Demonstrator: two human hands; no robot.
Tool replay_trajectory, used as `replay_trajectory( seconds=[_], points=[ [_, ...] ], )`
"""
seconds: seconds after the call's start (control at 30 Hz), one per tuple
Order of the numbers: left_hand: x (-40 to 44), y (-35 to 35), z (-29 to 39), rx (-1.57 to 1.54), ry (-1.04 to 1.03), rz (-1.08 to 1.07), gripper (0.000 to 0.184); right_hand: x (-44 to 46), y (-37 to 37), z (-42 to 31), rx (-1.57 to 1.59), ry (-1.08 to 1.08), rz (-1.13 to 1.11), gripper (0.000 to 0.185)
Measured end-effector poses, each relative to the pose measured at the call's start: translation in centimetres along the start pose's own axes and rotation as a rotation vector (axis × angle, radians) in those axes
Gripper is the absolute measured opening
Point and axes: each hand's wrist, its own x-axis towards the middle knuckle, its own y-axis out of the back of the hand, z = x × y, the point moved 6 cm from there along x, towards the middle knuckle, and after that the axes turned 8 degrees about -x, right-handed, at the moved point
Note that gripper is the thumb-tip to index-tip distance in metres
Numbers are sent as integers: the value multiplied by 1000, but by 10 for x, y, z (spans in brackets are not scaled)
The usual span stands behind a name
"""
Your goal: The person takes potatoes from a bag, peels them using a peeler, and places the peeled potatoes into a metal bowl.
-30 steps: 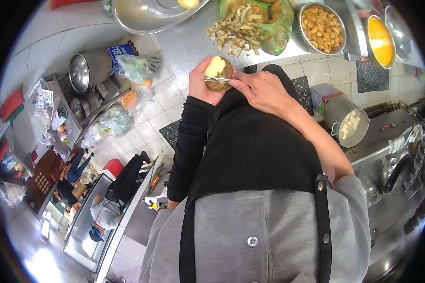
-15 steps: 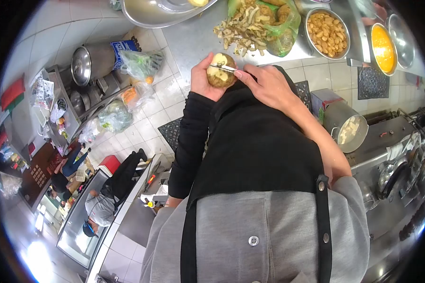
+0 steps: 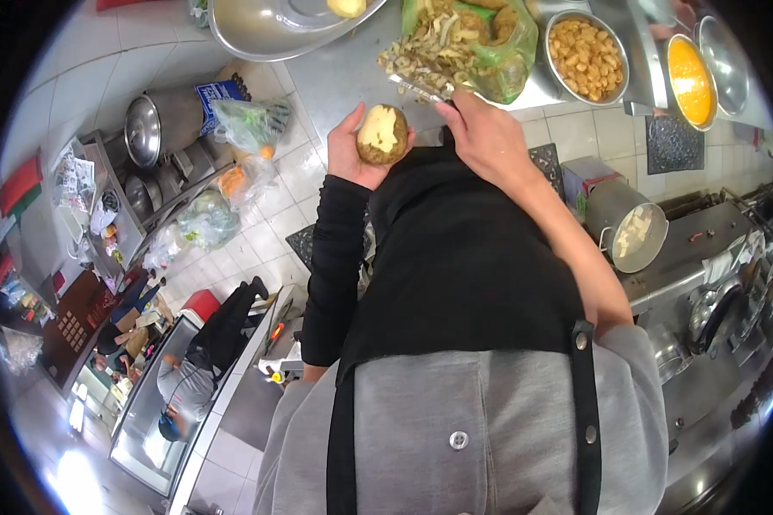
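My left hand (image 3: 352,154) is wrapped round a partly peeled potato (image 3: 382,135), its pale flesh showing above and brown skin below. In my right hand (image 3: 489,137) is a peeler (image 3: 421,88), held over the counter edge and apart from the potato. Just beyond the peeler lies a heap of potato peelings (image 3: 438,51). Beside the heap is a green plastic bag (image 3: 517,69) with brown unpeeled potatoes (image 3: 505,26) in it. The handle of the peeler is mostly hidden by my fingers.
A metal bowl (image 3: 258,43) holding a peeled potato (image 3: 347,7) stands at the upper left. To the right are a bowl of brown chunks (image 3: 586,60) and a bowl of orange liquid (image 3: 691,81). A pot (image 3: 657,245) sits right; a person (image 3: 185,382) is far left.
The peeler in my right hand has moved off the potato, up toward the peelings. The potato in my left hand has turned and shows a larger peeled patch.
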Motion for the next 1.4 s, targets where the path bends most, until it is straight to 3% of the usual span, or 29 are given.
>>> replay_trajectory(
  seconds=[0.07, 0.23, 0.37, 0.47, 0.57, 0.6, 0.7, 0.73, 0.83, 1.0, 1.1, 1.27, 1.4],
  points=[
    [-11, 3, -7, 15, 7, 35, 52, -12, -5, 1, 12, -24, 3, 46],
    [14, 10, 3, 58, 73, -162, 55, -23, 6, -3, 121, -3, -78, 49],
    [16, -1, -4, 254, -58, -26, 50, -21, 6, -24, 175, 132, -177, 54],
    [15, -5, -8, 210, 55, -126, 48, -25, 1, -31, 177, 236, -223, 52],
    [10, 0, -9, 84, 216, -191, 47, -7, -19, 7, 155, 109, -185, 52],
    [6, -4, -10, 15, 287, -219, 46, 6, -16, 23, -21, 67, -231, 54],
    [-7, -4, -9, 113, 224, -184, 46, 1, 2, 23, 86, -33, -101, 55],
    [-5, 1, -6, 155, 130, -81, 46, -11, 4, 11, 127, -24, -129, 54],
    [-4, -4, -7, 203, -10, -68, 46, -15, 15, -14, 201, 62, -157, 52],
    [7, 11, -8, 235, 106, -173, 45, -29, -2, -25, 129, 240, -189, 52],
    [13, 21, -6, 178, 151, -185, 45, 3, -21, 21, -85, 67, -182, 54],
    [-10, -3, -5, 402, -56, 19, 46, -10, 5, 6, 109, 15, -143, 55],
    [2, 2, -1, 361, -10, -99, 47, -20, 7, -17, 232, 108, -146, 53]
  ],
)
